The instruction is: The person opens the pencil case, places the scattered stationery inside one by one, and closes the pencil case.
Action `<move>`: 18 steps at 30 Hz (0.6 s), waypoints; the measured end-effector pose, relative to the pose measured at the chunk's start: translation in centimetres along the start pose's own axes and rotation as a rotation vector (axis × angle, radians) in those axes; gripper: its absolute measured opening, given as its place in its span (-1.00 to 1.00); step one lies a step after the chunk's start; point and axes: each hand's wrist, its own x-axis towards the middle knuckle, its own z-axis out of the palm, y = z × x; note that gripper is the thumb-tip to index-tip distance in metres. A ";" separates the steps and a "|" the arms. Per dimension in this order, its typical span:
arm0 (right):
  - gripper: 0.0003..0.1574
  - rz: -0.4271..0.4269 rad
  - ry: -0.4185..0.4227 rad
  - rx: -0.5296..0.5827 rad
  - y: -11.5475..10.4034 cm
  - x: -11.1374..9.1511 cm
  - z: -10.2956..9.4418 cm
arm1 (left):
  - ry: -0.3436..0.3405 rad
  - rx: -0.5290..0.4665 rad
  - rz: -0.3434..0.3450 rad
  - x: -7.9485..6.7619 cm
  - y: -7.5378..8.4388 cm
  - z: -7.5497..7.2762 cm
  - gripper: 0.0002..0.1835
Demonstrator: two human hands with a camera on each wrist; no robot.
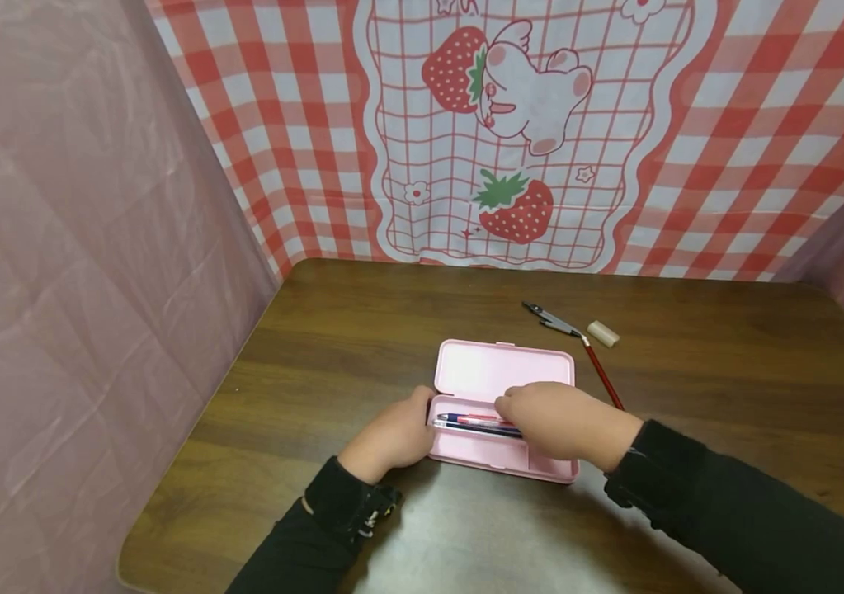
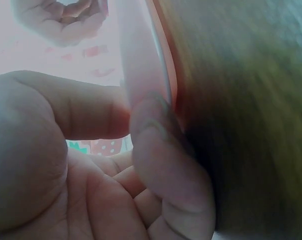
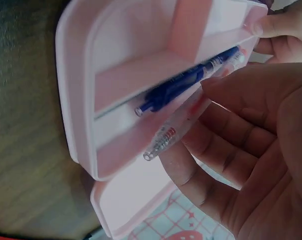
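A pink pencil case (image 1: 475, 450) lies on the table with its lid (image 1: 503, 370) flipped back, away from the person. My left hand (image 1: 395, 431) grips the case's left end between thumb and fingers. Over the case, my right hand (image 1: 557, 421) pinches a clear pen (image 3: 177, 125) with a pinkish-red part. In the right wrist view the clear pen slants above the long compartment. Beside it, a blue pen (image 3: 178, 86) lies in that compartment. A divider splits the other side of the case into smaller compartments.
Behind the case to the right lie a drawing compass (image 1: 554, 320), a whitish eraser (image 1: 603, 333) and a dark red pencil (image 1: 603, 373). The brown wooden table (image 1: 332, 346) meets a red checked cloth (image 1: 310, 148) at its far edge. A pinkish curtain (image 1: 80, 289) hangs on the left.
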 end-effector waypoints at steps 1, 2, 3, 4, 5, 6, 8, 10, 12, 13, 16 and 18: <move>-0.73 -0.002 0.003 -0.003 0.0 0.1 0.2 | -0.001 0.000 -0.001 0.0 0.0 0.0 -0.58; -0.75 -0.006 0.005 -0.007 0.0 0.3 0.3 | -0.002 -0.002 -0.002 0.0 0.0 -0.1 -0.58; -0.76 -0.010 0.003 -0.009 0.0 0.3 0.4 | -0.003 -0.001 -0.002 0.0 0.0 -0.1 -0.57; -0.75 -0.004 -0.003 -0.008 0.1 0.5 0.5 | -0.003 -0.001 0.000 0.0 0.0 -0.1 -0.57; -0.74 0.002 -0.011 -0.006 0.2 0.6 0.6 | -0.005 0.000 0.001 0.0 0.0 -0.1 -0.57; -0.73 0.010 -0.017 -0.002 0.2 0.7 0.7 | -0.005 0.003 0.002 0.1 0.0 -0.1 -0.57; -0.72 0.030 -0.016 0.007 0.4 0.8 0.9 | -0.008 0.006 0.002 0.1 0.0 -0.1 -0.57; -0.74 0.049 -0.005 0.015 0.7 0.9 1.0 | -0.011 0.006 0.002 0.1 0.0 -0.1 -0.57; -0.79 0.061 0.010 0.010 1.0 1.0 1.1 | -0.011 0.007 0.000 0.1 0.0 0.0 -0.56; -0.81 0.063 0.016 0.010 1.1 1.1 1.1 | -0.011 0.006 0.002 0.1 0.0 0.0 -0.56; -0.86 0.051 0.030 0.018 1.1 1.2 1.1 | -0.001 0.005 0.015 0.1 0.0 0.0 -0.57; -0.86 0.032 0.043 0.027 1.0 1.4 1.0 | 0.007 0.006 0.020 0.1 0.0 0.1 -0.58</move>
